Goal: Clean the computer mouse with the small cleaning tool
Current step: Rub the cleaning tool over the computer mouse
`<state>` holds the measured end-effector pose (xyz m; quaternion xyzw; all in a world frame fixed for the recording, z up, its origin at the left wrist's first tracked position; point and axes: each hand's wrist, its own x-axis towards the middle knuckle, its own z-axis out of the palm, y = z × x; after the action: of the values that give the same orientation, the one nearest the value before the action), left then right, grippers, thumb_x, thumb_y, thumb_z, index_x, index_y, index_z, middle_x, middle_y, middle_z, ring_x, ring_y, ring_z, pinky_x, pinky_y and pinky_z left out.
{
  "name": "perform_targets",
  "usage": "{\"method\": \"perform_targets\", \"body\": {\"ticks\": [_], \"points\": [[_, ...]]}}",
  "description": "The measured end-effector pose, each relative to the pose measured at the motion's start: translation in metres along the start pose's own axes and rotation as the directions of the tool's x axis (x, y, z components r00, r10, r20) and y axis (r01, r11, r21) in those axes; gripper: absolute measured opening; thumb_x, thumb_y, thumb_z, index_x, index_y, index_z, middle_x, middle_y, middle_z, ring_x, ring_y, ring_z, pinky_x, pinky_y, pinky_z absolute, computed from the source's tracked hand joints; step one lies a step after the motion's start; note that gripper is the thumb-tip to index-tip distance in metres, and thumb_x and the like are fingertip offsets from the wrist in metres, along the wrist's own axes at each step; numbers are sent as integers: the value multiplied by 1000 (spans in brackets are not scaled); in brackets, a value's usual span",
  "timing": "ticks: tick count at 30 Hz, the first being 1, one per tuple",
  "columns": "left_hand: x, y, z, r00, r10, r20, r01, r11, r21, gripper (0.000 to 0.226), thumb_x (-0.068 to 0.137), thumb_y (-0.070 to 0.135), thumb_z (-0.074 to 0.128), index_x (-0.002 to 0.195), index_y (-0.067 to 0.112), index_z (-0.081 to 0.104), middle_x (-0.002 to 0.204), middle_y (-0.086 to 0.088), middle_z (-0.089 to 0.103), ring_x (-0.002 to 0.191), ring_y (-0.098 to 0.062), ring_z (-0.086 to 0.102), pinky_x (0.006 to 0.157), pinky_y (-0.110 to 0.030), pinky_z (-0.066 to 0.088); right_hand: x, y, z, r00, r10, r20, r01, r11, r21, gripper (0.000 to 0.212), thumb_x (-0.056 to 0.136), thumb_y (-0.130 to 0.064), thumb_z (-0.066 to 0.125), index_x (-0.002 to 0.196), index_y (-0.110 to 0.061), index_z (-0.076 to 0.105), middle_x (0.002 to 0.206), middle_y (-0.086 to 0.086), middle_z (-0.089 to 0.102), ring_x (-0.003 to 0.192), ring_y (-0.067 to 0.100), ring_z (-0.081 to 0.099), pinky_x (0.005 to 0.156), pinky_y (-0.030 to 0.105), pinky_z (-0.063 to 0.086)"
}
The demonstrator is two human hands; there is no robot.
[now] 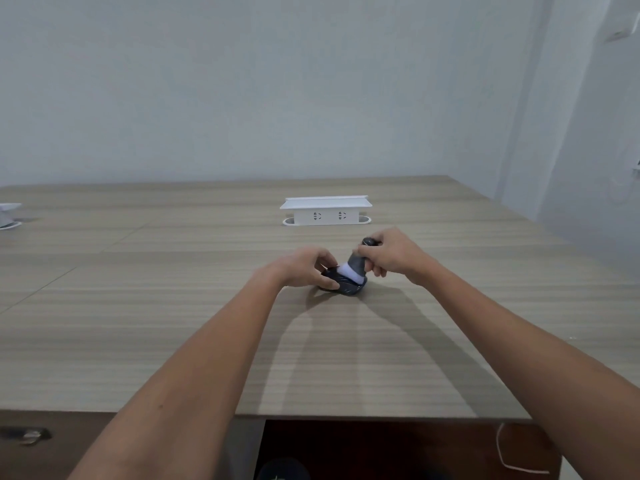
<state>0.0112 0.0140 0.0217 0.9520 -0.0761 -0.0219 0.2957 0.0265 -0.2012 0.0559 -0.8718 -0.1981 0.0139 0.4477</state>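
Observation:
A dark computer mouse (pixel 347 287) lies on the wooden table (pixel 173 323), a little right of centre. My left hand (pixel 304 268) grips its left side, thumb and fingers wrapped around the body. In my right hand (pixel 391 256) is the small cleaning tool (pixel 358 263), a dark grey handle with a white brush head. The white head presses down onto the top of the mouse. Much of the mouse is hidden under my left hand and the tool.
A white desktop power socket box (pixel 325 211) stands on the table behind my hands. Another white object (pixel 8 216) shows at the far left edge. The table's front edge (pixel 346 415) runs below my forearms, and a white cable (pixel 512 455) hangs at lower right.

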Motion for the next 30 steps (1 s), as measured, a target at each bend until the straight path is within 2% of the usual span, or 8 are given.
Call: {"method": "perform_targets", "body": {"ticks": [4, 10, 14, 18, 20, 24, 28, 30], "points": [[-2, 1, 0, 1000, -13, 6, 13, 1000, -1, 53, 75, 30, 84, 122, 16, 65, 120, 1, 69, 112, -16, 66, 103, -37, 50, 3, 0, -4, 997, -13, -70, 0, 983, -184, 22, 79, -7, 55, 71, 9, 67, 64, 20, 71, 42, 14, 54, 47, 23, 45], [-3, -1, 4, 1000, -3, 2, 3, 1000, 24, 53, 75, 32, 84, 122, 16, 66, 117, 3, 70, 110, -16, 66, 99, -36, 52, -2, -1, 6, 999, -37, 15, 38, 994, -100, 21, 86, -9, 59, 83, 10, 68, 59, 10, 68, 36, 8, 53, 41, 20, 44], [-2, -1, 2, 1000, -20, 5, 20, 999, 40, 53, 72, 37, 85, 119, 18, 67, 115, 4, 71, 106, -16, 67, 97, -39, 53, 7, 4, -4, 993, -37, -116, 14, 982, -187, 22, 79, -6, 56, 75, 13, 64, 69, 27, 69, 47, 18, 53, 49, 24, 44], [-2, -4, 2, 999, -28, -20, 30, 997, 66, 52, 67, 43, 85, 111, 21, 68, 108, 2, 73, 102, -18, 68, 95, -42, 54, -1, -5, 2, 994, -110, -18, 109, 992, -72, 18, 88, -12, 62, 86, 3, 72, 61, 10, 70, 38, 7, 56, 40, 17, 44], [-2, -4, 3, 999, -35, -26, 36, 997, 75, 56, 63, 47, 86, 110, 22, 69, 105, 1, 73, 99, -19, 68, 94, -44, 55, -2, -1, 7, 993, -111, 30, 114, 986, -124, 17, 89, -12, 61, 87, 1, 72, 61, 9, 70, 39, 7, 58, 41, 20, 45], [-2, -4, 3, 998, -52, -16, 53, 997, 51, 65, 53, 59, 85, 107, 26, 70, 98, 3, 74, 93, -19, 70, 91, -46, 57, 3, 8, 2, 971, -197, -131, 147, 935, -322, 16, 83, -8, 58, 77, 3, 69, 68, 12, 69, 60, 24, 64, 57, 37, 53], [-3, -5, 4, 999, -38, -16, 39, 997, 63, 52, 61, 53, 86, 102, 25, 70, 88, 2, 70, 82, -19, 65, 75, -37, 52, -10, 6, 7, 971, -240, -17, 237, 967, -89, 13, 89, -9, 61, 87, -6, 73, 57, 0, 65, 41, 4, 56, 45, 20, 48], [-5, -4, 3, 999, -32, -34, 34, 997, 66, 52, 64, 53, 86, 103, 23, 70, 82, 6, 64, 76, -15, 58, 69, -30, 46, -10, 13, 9, 974, -226, 6, 226, 969, -98, 12, 89, -11, 62, 89, -10, 74, 59, 0, 66, 42, 5, 56, 46, 20, 47]]}}
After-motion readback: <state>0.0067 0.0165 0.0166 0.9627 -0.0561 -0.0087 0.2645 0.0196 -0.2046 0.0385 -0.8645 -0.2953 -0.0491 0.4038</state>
